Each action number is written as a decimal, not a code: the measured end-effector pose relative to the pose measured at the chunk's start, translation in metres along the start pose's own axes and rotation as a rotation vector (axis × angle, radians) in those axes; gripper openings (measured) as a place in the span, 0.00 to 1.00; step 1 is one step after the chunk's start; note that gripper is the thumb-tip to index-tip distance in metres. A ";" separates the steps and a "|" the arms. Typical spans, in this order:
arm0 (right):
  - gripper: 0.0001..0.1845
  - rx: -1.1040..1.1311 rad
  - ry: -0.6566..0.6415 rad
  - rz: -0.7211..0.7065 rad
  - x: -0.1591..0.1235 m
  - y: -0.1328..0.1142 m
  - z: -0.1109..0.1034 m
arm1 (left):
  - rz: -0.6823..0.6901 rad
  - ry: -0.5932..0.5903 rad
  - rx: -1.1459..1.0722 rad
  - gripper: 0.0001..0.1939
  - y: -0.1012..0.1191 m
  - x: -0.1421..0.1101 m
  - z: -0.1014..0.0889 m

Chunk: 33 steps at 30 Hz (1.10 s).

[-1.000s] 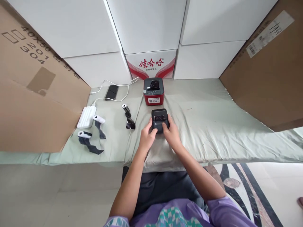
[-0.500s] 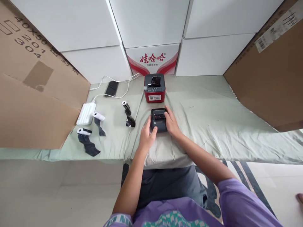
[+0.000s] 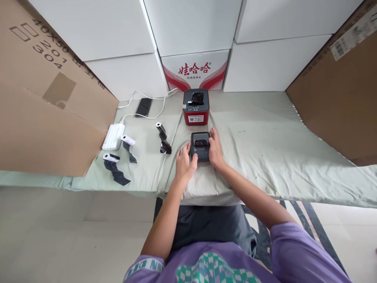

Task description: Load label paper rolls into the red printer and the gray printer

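Note:
A small black portable printer [image 3: 200, 154] lies flat on the cloth in front of me, with glossy black paper showing at its window. My left hand [image 3: 185, 167] grips its left side, fingers along the edge and thumb at the near left corner. On the right side, my right hand [image 3: 216, 151] holds it, the thumb near the upper right edge and the fingers reaching past the far corner. Just behind stands a larger red and black printer [image 3: 196, 118], with black paper at its top slot. To the left lies a paper roll [image 3: 160, 127] with a black strip unrolled.
Two more rolls, a white roll [image 3: 128, 140] and a lower roll [image 3: 111, 157], trail black strips near a white power bank [image 3: 113, 137]. A white cable runs past a dark phone [image 3: 143, 107]. Cardboard boxes flank the cloth-covered table [image 3: 250, 137]; white boxes stand behind.
The view has shifted slightly, moving the scene a little right and up. My left fingers have loosened and spread a bit along the portable printer's side; my right thumb has slid toward its right edge.

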State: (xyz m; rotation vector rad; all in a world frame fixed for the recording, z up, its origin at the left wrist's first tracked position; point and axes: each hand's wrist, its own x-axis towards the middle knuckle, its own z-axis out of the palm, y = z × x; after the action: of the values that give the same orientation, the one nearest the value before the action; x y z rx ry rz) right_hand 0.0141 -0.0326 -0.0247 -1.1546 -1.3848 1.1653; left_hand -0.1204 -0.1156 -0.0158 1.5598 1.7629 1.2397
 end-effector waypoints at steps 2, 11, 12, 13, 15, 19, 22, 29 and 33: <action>0.41 0.018 0.003 0.017 0.001 0.000 -0.001 | 0.010 0.003 0.006 0.27 -0.001 0.000 0.001; 0.31 0.086 -0.046 0.084 0.018 0.005 -0.023 | 0.023 0.037 -0.082 0.32 -0.012 -0.001 0.001; 0.25 0.060 -0.040 0.070 0.017 0.003 -0.026 | 0.022 0.052 -0.097 0.33 -0.012 -0.001 0.001; 0.19 0.026 -0.040 0.047 0.016 0.000 -0.028 | 0.021 0.063 -0.104 0.33 -0.013 -0.001 0.001; 0.13 -0.047 -0.048 -0.018 0.014 -0.007 -0.031 | 0.020 0.063 -0.091 0.33 -0.013 -0.001 0.001; 0.17 -0.108 -0.055 -0.168 0.020 -0.019 -0.038 | 0.035 0.040 -0.021 0.31 -0.013 0.001 0.002; 0.20 -0.179 -0.086 -0.201 0.036 -0.018 -0.041 | 0.046 0.037 0.023 0.30 -0.014 0.002 0.002; 0.21 -0.387 -0.236 -0.198 0.074 -0.012 -0.041 | 0.064 0.042 0.058 0.29 -0.015 0.003 0.003; 0.18 -0.493 -0.202 -0.218 0.072 -0.030 -0.044 | 0.046 0.039 0.069 0.29 -0.012 0.003 0.003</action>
State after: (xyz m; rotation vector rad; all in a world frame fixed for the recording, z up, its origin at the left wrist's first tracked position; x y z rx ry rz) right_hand 0.0481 0.0402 0.0158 -1.2011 -1.9754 0.8218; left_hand -0.1250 -0.1115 -0.0263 1.6339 1.8213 1.2518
